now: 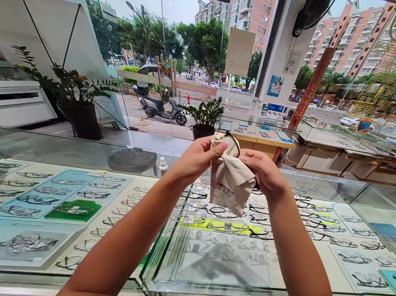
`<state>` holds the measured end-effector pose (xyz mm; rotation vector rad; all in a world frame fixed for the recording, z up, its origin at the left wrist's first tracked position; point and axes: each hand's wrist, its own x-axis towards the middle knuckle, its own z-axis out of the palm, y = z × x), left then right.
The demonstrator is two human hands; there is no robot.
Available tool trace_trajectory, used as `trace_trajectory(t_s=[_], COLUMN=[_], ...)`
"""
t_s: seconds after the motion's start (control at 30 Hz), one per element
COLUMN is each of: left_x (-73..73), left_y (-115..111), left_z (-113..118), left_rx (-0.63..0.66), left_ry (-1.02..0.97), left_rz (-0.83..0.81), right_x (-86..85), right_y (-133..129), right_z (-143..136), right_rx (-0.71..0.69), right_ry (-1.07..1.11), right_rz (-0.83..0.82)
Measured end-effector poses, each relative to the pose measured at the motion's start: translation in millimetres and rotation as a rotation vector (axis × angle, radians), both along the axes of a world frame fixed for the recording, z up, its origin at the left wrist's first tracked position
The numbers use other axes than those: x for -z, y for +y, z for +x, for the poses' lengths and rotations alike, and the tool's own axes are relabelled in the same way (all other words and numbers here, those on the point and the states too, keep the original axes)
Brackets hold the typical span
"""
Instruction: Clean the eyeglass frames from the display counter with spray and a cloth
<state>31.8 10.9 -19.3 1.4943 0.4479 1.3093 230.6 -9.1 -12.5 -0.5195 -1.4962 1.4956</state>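
Note:
A beige lens cloth [227,189] with printed lettering hangs between my hands above the glass counter. It is wrapped round part of a pair of dark-rimmed eyeglasses [237,143], so most of the frame is hidden. My left hand [198,158] is closed, thumb pressing the cloth over the eyeglasses. On the other side, the fingers of my right hand [264,172] pinch the eyeglasses near the cloth's edge. A dark piece of the frame shows below those fingers.
Beneath my arms stands a glass display case [154,283] with many rows of eyeglasses. A small white spray bottle [163,166] is beside my left forearm. Beyond are a round stool [132,159], potted plants [203,116] and a low display table [255,140] near the windows.

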Motion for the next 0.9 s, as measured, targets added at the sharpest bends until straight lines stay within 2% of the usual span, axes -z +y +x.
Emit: trace_trajectory(t_s=[0.13,0.2,0.4,0.5,0.57,0.73,0.9], left_x=[0.4,1.0,1.4,0.8,1.4,1.3,-3.2], left_y=[-1.0,-3.0,-15.3,-17.2,-13.1,1.8,1.6], left_z=[-0.3,1.6,13.6,16.8,14.6,-0.6,-10.6], left_rx=[0.041,0.018,-0.251,-0.301,-0.255,-0.047,0.030], left_ry=[0.003,0.007,-0.037,-0.053,-0.052,0.013,0.029], left_rz=[0.044,0.050,0.108,0.096,0.055,-0.005,0.004], right_x=[1.6,5.0,13.8,12.9,10.8,5.9,4.4], right_y=[0.3,1.3,2.4,1.8,1.5,2.3,2.4], right_z=[2.1,0.4,-9.0,-11.2,-11.0,-5.0,-0.3], right_rx=[0.010,-0.006,-0.105,-0.112,-0.100,-0.057,-0.051], right_ry=[-0.026,-0.026,-0.016,-0.011,0.000,0.026,0.019], right_rz=[0.002,-0.010,-0.042,-0.027,-0.021,-0.027,-0.015])
